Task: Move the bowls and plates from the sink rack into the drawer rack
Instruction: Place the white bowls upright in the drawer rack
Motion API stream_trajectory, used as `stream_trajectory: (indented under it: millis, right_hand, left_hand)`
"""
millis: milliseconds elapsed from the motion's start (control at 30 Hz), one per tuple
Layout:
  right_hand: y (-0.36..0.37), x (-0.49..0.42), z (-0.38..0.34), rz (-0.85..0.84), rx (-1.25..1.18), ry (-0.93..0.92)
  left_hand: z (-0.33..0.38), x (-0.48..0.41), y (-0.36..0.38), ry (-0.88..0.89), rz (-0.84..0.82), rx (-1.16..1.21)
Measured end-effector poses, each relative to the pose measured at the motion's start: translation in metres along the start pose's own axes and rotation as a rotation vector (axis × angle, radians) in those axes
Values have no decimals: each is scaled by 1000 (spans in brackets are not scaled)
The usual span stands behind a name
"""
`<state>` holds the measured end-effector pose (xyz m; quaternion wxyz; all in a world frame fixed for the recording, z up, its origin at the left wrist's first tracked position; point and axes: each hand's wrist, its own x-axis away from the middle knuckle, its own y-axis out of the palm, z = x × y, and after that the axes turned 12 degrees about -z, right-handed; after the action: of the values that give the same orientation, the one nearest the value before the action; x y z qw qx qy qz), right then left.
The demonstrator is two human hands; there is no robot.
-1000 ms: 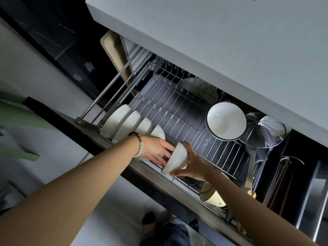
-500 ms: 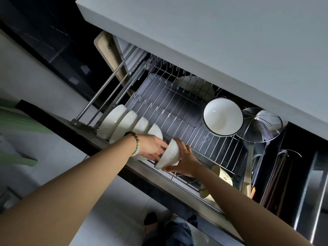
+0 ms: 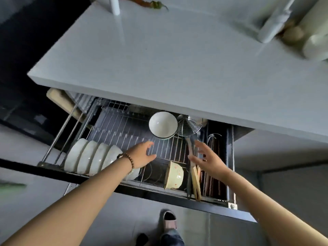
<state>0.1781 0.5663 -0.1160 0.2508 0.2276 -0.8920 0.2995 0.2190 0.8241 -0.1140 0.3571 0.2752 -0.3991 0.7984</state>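
The wire drawer rack (image 3: 124, 128) is pulled out under the white countertop. Several white bowls (image 3: 92, 157) stand on edge in a row at its front left. A larger white bowl with a dark rim (image 3: 162, 125) sits upright at the back. A cream patterned bowl (image 3: 174, 174) lies tilted at the front right. My left hand (image 3: 142, 154), a bead bracelet on its wrist, hovers open over the rack just right of the row. My right hand (image 3: 207, 157) is open above the utensil section and holds nothing.
A wire skimmer (image 3: 188, 126) and wooden utensils (image 3: 196, 181) fill the rack's right side. A cutting board (image 3: 62, 102) leans at the back left. The countertop (image 3: 177, 59) overhangs the drawer's rear and carries a red chili (image 3: 142, 3) and blurred items at right. My slippered foot (image 3: 168, 220) is below.
My right hand let go of the white bowl, which now stands at the right end of the row. Both hands have lifted away open. The camera tilted up, showing more countertop.
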Motion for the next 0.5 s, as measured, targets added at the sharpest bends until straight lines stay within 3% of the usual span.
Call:
stream_trajectory:
  millis: [300, 500]
  right_hand:
    - [-139, 241, 120, 399, 139, 208]
    - [-214, 411, 220, 615, 69, 355]
  left_hand:
    - [263, 15, 105, 454, -7, -496]
    - [445, 24, 205, 658, -66, -656]
